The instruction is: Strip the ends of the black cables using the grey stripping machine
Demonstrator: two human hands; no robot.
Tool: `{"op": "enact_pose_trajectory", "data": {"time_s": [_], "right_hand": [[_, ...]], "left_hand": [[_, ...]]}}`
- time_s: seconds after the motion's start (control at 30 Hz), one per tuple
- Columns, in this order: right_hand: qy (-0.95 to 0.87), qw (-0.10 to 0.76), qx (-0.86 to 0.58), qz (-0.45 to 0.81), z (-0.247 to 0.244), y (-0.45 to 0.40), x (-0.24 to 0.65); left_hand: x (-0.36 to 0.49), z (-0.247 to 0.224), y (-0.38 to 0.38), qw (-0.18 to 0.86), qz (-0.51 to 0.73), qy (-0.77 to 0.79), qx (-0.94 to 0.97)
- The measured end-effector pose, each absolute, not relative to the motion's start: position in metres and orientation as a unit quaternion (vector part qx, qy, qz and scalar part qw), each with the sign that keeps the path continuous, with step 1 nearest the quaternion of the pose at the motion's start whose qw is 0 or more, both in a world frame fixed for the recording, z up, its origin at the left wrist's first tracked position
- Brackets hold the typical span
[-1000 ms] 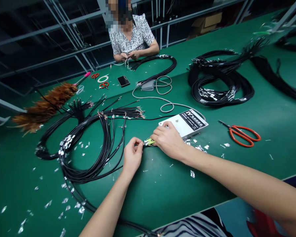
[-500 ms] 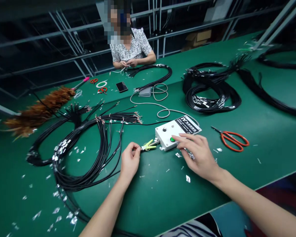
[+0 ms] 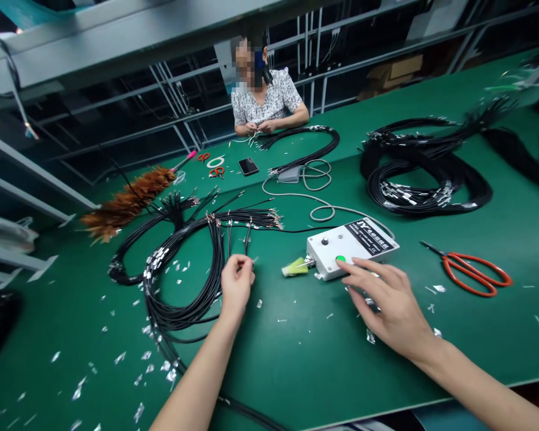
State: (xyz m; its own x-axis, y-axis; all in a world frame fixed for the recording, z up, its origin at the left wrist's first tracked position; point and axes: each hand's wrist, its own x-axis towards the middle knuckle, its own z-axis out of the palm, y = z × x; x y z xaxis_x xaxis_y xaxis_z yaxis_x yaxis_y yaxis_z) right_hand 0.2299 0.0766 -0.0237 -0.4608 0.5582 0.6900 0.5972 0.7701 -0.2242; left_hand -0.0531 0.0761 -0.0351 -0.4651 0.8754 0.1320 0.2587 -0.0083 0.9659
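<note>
L hand [image 3: 236, 282] has left the yellow-green clip [image 3: 297, 267] for beside the black cable coil [image 3: 175, 317]; fingertips pressed together, can't tell on what. R hand [image 3: 390, 306], fingers loosely spread, index at green btn [image 3: 340, 259] on JY box [image 3: 351, 242]. Clip's at the box's near-left end, blurred, prob. spinning: twist step, I'd guess. Next move calls for finger off btn, clip at rest.
</note>
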Motion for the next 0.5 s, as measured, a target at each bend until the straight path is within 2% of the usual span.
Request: {"op": "enact_pose_trajectory", "data": {"time_s": [0.17, 0.27, 0.3, 0.4, 0.43, 0.5], "right_hand": [[-0.875, 0.377, -0.3, 0.056, -0.023, 0.048, 0.22], [-0.877, 0.369, -0.294, 0.096, -0.025, 0.038, 0.222], [-0.875, 0.367, -0.296, 0.108, -0.027, 0.036, 0.223], [-0.871, 0.355, -0.304, 0.151, -0.03, 0.031, 0.226], [-0.87, 0.351, -0.304, 0.169, -0.031, 0.029, 0.225], [-0.866, 0.342, -0.296, 0.214, -0.032, 0.025, 0.22]], "left_hand": [[-0.08, -0.005, 0.104, 0.161, 0.575, 0.684, 0.42], [-0.068, 0.013, 0.066, 0.153, 0.521, 0.684, 0.488], [-0.06, 0.019, 0.044, 0.186, 0.443, 0.662, 0.575], [-0.031, 0.033, -0.028, 0.423, 0.145, 0.537, 0.716], [-0.023, 0.036, -0.048, 0.444, 0.075, 0.527, 0.721], [-0.014, 0.036, -0.072, 0.436, 0.013, 0.532, 0.726]]}}
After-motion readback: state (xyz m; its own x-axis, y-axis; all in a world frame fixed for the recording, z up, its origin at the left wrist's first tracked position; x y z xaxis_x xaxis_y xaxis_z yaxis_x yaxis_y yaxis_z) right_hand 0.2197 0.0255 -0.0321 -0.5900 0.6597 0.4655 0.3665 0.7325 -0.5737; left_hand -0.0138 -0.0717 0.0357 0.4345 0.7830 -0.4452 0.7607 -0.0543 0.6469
